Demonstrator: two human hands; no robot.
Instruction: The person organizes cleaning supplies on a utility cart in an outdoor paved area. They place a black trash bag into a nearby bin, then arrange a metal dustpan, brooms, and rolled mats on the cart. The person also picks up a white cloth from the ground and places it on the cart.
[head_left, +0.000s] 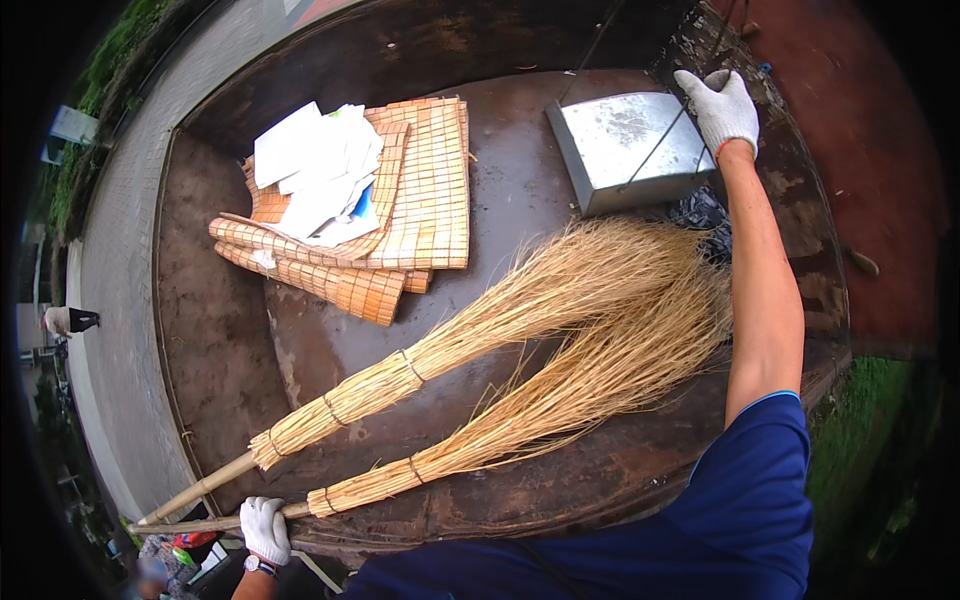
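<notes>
In a white knit glove, my left hand (264, 527) is closed around the thin wooden handle of the nearer straw broom (540, 420), at the cart's near rim. My right hand (720, 112), also gloved, is closed on the thin metal rods of a sheet-metal dustpan (630, 139); the fingers' exact grip is partly hidden. The dustpan lies in the brown metal cart bed. A second straw broom (465, 322) lies beside the first, their bristle ends overlapping near my right forearm. Farther left, a folded bamboo mat (427, 187) bears white papers (322, 165).
A black plastic bag (709, 225) is tucked beside the dustpan. The cart's worn far wall (442, 41) and left wall (214, 300) enclose the bed. Outside, a person (71, 321) is on the grey pavement (124, 300), and another person (169, 566) is near my left hand.
</notes>
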